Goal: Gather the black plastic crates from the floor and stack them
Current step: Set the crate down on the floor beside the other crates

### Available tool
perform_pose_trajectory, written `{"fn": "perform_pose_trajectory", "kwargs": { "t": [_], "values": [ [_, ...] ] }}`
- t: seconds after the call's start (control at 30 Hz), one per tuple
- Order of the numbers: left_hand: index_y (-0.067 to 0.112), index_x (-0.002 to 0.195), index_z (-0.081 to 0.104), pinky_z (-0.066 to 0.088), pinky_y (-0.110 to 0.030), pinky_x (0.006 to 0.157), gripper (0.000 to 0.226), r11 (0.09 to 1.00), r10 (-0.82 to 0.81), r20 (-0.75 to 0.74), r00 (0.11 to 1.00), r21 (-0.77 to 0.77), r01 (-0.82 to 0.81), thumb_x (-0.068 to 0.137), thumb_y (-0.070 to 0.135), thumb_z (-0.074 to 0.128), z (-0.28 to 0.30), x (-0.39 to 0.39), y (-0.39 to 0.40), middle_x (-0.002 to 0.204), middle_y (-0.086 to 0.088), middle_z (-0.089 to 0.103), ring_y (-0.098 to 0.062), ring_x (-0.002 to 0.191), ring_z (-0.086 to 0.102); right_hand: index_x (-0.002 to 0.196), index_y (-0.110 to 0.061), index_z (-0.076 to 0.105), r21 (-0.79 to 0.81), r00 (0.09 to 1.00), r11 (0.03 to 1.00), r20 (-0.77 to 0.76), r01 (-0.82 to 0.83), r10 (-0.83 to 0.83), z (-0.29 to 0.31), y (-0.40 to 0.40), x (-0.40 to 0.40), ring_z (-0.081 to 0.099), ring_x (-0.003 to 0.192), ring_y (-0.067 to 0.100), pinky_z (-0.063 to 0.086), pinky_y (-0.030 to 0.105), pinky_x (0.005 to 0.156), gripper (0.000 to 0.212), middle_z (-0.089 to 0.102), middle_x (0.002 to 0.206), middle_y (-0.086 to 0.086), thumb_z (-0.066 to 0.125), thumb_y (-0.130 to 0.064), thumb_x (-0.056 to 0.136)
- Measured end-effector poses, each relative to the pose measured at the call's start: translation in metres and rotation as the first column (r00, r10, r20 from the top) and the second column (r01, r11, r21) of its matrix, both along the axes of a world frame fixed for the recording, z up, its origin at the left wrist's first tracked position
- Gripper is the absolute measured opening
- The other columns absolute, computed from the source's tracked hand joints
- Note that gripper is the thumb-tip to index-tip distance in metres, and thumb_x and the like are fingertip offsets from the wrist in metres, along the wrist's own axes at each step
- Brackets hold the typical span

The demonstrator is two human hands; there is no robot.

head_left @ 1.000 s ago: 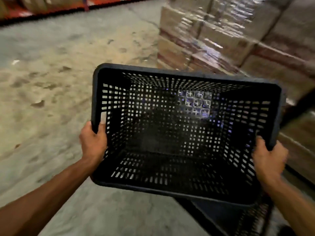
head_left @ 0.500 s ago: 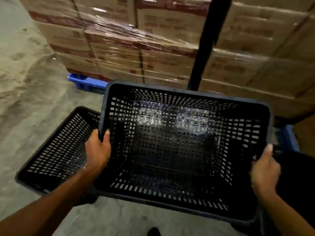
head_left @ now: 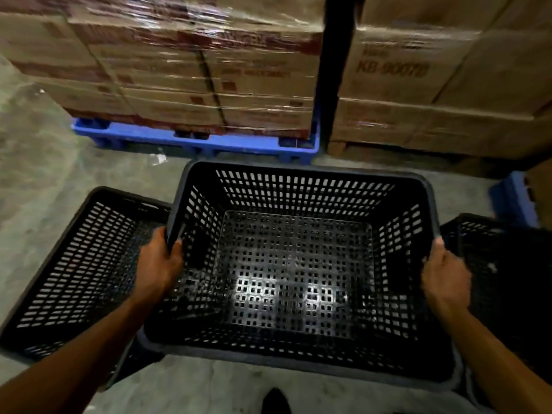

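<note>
I hold a black perforated plastic crate (head_left: 298, 204) open side up in the middle of the view. My left hand (head_left: 159, 264) grips its left rim and my right hand (head_left: 445, 273) grips its right rim. A second black crate (head_left: 74, 264) lies on the concrete floor to the left, partly under my left arm. A third black crate (head_left: 507, 264) sits to the right, mostly dark and partly hidden behind the held one.
Shrink-wrapped cardboard boxes (head_left: 194, 70) stand on a blue pallet (head_left: 194, 138) straight ahead. More cartons (head_left: 433, 85) are stacked at the right, behind a dark rack post (head_left: 337, 70). Bare concrete floor (head_left: 38, 162) lies to the left. A shoe tip (head_left: 274, 398) shows below.
The view has swung from open floor toward the pallets. The held crate has come lower and more level, between the two crates on the floor. Both hands keep their grip.
</note>
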State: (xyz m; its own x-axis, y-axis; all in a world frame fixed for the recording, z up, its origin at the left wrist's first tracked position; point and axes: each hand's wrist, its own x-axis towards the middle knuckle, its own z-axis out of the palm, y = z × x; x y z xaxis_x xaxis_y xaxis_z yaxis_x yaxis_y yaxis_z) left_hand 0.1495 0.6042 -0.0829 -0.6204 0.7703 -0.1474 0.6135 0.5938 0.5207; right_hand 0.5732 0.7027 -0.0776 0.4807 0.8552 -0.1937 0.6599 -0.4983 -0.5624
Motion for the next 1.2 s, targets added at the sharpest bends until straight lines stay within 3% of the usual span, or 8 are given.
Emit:
{"fn": "perform_pose_trajectory", "kwargs": {
  "t": [0.3, 0.4, 0.5, 0.63, 0.83, 1.0, 1.1, 1.2],
  "values": [
    [-0.002, 0.105, 0.046, 0.038, -0.037, 0.058, 0.026, 0.998, -0.062, -0.074, 0.995, -0.010, 0.061, 0.093, 0.021, 0.049, -0.005, -0.001, 0.002, 0.091, -0.032, 0.063, -0.047, 0.079, 0.060, 0.112, 0.009, 0.058, -0.074, 0.993, 0.996, 0.100, -0.055, 0.062, 0.005, 0.004, -0.003, 0.056, 0.103, 0.050, 0.043, 0.048, 0.089, 0.070, 0.059, 0.113, 0.037, 0.017, -0.046, 0.100],
    [-0.001, 0.124, 0.040, 0.043, -0.041, 0.069, 0.038, 0.991, -0.125, -0.050, 0.991, -0.058, 0.122, 0.093, 0.020, 0.049, -0.004, -0.001, 0.003, 0.112, -0.032, 0.060, -0.048, 0.097, 0.059, 0.120, 0.008, 0.047, -0.141, 0.990, 0.982, 0.053, -0.124, 0.133, 0.008, 0.006, -0.001, 0.052, 0.109, 0.049, 0.041, 0.048, 0.091, 0.056, 0.054, 0.121, 0.037, 0.025, -0.041, 0.100],
    [0.003, 0.146, 0.012, 0.045, -0.052, 0.089, 0.070, 0.955, -0.261, -0.132, 0.956, -0.180, 0.236, 0.091, 0.022, 0.050, 0.000, 0.000, -0.027, 0.133, -0.031, 0.046, -0.049, 0.115, 0.048, 0.128, -0.001, 0.035, -0.159, 0.957, 0.947, 0.037, -0.279, 0.288, 0.017, -0.024, 0.006, 0.054, 0.110, 0.046, 0.044, 0.047, 0.089, 0.044, 0.051, 0.128, 0.031, 0.043, -0.031, 0.096],
    [0.016, 0.149, 0.007, 0.044, -0.052, 0.092, 0.068, 0.973, -0.210, -0.134, 0.968, -0.125, 0.193, 0.094, 0.028, 0.045, -0.005, 0.012, -0.084, 0.134, -0.027, 0.045, -0.046, 0.114, 0.048, 0.143, -0.018, 0.019, -0.140, 0.927, 0.935, 0.147, -0.325, 0.344, 0.005, -0.095, 0.021, 0.057, 0.110, 0.046, 0.047, 0.050, 0.088, 0.066, 0.049, 0.136, 0.025, 0.054, -0.032, 0.089],
    [0.008, 0.146, 0.014, 0.045, -0.054, 0.088, 0.066, 0.963, -0.246, -0.261, 0.933, -0.177, 0.205, 0.092, 0.028, 0.046, -0.006, 0.010, -0.075, 0.129, -0.029, 0.048, -0.047, 0.110, 0.049, 0.145, -0.010, 0.018, -0.170, 0.910, 0.926, 0.194, -0.337, 0.366, 0.001, -0.087, 0.017, 0.055, 0.111, 0.049, 0.048, 0.053, 0.090, 0.077, 0.045, 0.138, 0.029, 0.059, -0.036, 0.085],
    [0.005, 0.148, 0.012, 0.013, -0.052, 0.116, 0.073, 0.937, -0.345, -0.357, 0.868, -0.175, 0.301, 0.093, 0.045, 0.039, 0.006, -0.008, -0.033, 0.155, -0.025, 0.018, -0.039, 0.144, 0.017, 0.147, 0.005, 0.010, -0.048, 0.775, 0.854, 0.394, -0.519, 0.493, 0.019, -0.041, 0.023, 0.026, 0.140, 0.044, 0.023, 0.051, 0.115, 0.089, 0.021, 0.152, 0.032, 0.052, -0.048, 0.089],
    [0.002, 0.147, 0.009, 0.002, -0.047, 0.117, 0.079, 0.975, -0.207, -0.397, 0.894, -0.012, 0.221, 0.088, 0.050, 0.033, 0.023, -0.028, 0.027, 0.156, -0.026, 0.012, -0.037, 0.146, 0.009, 0.148, 0.002, 0.008, 0.140, 0.839, 0.889, 0.422, -0.436, 0.345, 0.037, 0.020, 0.032, 0.012, 0.145, 0.039, 0.005, 0.047, 0.118, 0.091, 0.013, 0.156, 0.029, 0.038, -0.061, 0.088],
    [-0.003, 0.145, 0.012, 0.002, -0.050, 0.116, 0.077, 0.989, -0.144, -0.357, 0.923, -0.010, 0.151, 0.092, 0.048, 0.032, 0.015, -0.027, 0.055, 0.154, -0.029, 0.015, -0.040, 0.144, 0.012, 0.148, -0.002, 0.017, 0.087, 0.914, 0.948, 0.304, -0.306, 0.267, 0.020, 0.038, 0.026, 0.024, 0.141, 0.043, 0.014, 0.055, 0.118, 0.097, 0.025, 0.152, 0.029, 0.031, -0.073, 0.084]
  ]
}}
